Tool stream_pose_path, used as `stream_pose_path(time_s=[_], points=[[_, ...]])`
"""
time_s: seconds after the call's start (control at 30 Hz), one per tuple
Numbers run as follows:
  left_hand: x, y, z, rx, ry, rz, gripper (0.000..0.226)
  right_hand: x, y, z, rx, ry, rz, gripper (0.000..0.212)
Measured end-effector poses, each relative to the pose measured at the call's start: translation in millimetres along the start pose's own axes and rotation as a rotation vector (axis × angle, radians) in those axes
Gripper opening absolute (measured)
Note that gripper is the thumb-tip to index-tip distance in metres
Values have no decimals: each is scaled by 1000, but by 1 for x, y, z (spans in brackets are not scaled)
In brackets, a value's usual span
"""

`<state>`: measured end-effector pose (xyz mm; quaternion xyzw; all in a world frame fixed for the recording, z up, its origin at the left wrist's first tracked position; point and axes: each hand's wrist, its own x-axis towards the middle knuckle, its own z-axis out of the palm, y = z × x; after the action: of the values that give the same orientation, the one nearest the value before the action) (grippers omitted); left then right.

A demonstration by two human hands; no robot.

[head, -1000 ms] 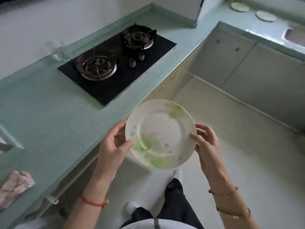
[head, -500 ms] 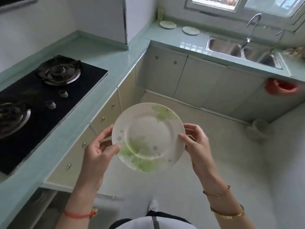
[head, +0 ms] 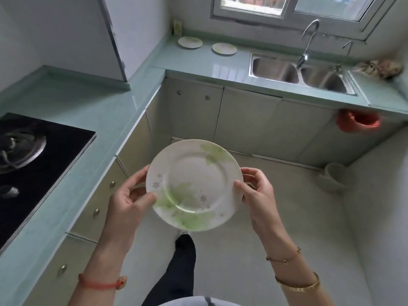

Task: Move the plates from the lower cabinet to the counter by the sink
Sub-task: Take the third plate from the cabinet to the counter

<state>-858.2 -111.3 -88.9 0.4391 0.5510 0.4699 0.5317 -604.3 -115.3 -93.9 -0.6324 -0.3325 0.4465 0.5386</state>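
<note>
Pale green counter (head: 234,62) runs along the far wall under the window (head: 249,5), with the sink (head: 251,62) set into it on the right. Two dishes already lie flat on it left of the basin: a back plate (head: 190,42) near the corner and a second plate (head: 224,48) closer to the sink, the two apart from each other. Well short of that counter, out over the floor (head: 287,217), the held plate (head: 194,184) is carried face up and close to level between both hands. The left hand (head: 128,199) pinches its left rim with the thumb on top and fingers curled beneath. The right hand (head: 258,195) grips the opposite rim the same way. Being round, the held plate has no long axis to line up; its far edge, the one with the single green leaf, points toward the cabinet doors (head: 242,120) below the counter. The drop spot lies straight ahead and higher than the hands, so the coming move looks like a plain forward carry with a lift over the counter's front edge. Neither hand is clearly nearer. The right hand is on the sink side, so it would probably lead if the dish goes into the bare strip between the second plate and the basin. That gap looks snug, and the rim could clip its neighbour.
</note>
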Motion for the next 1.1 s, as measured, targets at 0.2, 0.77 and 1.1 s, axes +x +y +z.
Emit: stream_pose_path(time_s=[0.2, 0.77, 1.1], points=[[129, 35, 25, 18, -52, 39, 59, 113, -31, 30, 28, 50, -16, 23], [443, 90, 105, 106, -134, 25, 63, 402, -76, 91, 55, 167, 25, 22], [628, 112, 162, 101, 10, 10, 65, 620, -126, 126, 7, 21, 35, 26]])
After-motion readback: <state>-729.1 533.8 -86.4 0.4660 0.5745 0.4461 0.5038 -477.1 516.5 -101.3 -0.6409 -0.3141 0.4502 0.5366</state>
